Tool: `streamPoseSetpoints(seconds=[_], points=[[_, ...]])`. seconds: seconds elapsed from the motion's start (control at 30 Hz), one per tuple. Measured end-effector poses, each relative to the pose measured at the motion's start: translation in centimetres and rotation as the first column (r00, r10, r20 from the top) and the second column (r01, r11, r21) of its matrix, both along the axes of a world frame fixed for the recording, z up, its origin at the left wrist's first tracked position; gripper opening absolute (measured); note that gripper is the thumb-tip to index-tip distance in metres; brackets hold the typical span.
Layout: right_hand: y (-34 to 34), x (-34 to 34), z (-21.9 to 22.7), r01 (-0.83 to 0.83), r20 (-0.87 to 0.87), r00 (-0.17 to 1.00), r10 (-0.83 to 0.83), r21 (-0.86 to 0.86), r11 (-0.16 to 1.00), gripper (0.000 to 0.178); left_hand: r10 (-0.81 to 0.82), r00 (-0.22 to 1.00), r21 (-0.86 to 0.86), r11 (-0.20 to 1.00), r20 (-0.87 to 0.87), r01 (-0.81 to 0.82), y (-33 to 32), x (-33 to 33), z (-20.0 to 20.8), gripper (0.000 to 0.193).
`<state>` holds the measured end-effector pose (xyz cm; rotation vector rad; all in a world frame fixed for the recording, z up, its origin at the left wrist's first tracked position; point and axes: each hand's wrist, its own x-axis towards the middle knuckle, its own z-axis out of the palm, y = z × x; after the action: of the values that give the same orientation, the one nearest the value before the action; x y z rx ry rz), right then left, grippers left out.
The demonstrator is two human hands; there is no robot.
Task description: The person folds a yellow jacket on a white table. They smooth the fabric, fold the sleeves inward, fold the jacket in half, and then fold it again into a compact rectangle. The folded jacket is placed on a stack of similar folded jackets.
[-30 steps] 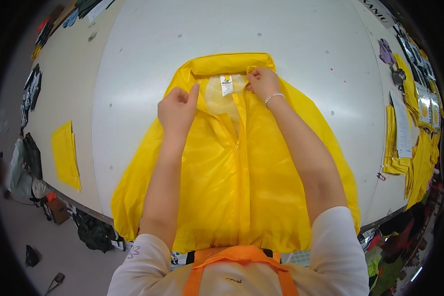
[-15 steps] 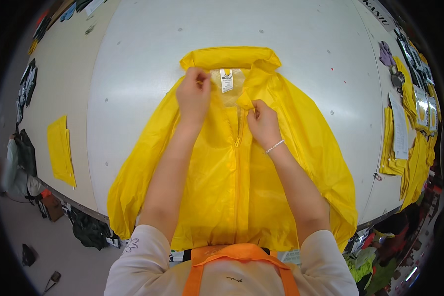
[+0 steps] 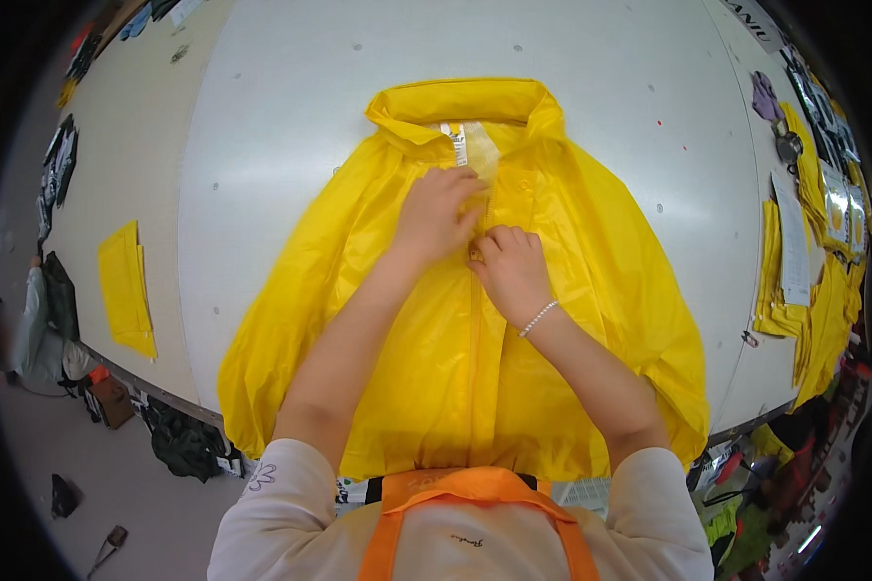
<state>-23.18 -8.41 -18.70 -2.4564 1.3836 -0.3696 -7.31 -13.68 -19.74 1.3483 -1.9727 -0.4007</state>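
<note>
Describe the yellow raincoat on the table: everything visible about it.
The yellow raincoat is thin, glossy and plastic-looking, spread flat, front side up, on the white table, collar or hood away from the person. A white label sits inside the neck. Its sleeves are spread out to either side, wrinkled, and its hem hangs over the near table edge. A closure runs down the middle of the front. The left hand and right hand both press on that central line at chest height, fingers bunched at the seam.

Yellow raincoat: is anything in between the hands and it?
No. Both the left hand and the right hand rest directly on the yellow raincoat, fingers at its front closure on the white table.
</note>
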Motion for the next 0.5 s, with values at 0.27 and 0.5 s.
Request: streamPoseSetpoints(seconds=[0.27,0.5], points=[[0.4,0.0,-0.2,-0.076,0.130,0.990,0.049,0.213,0.974,0.013,0.000,0.997,0.266,0.964,0.078,-0.020,-0.3,0.1,-1.4,0.021],[-1.0,-0.1,2.5,0.003,0.337,0.932,-0.131,0.354,0.935,0.007,0.299,0.902,0.095,0.954,-0.312,-0.284,0.3,1.3,0.3,0.020]])
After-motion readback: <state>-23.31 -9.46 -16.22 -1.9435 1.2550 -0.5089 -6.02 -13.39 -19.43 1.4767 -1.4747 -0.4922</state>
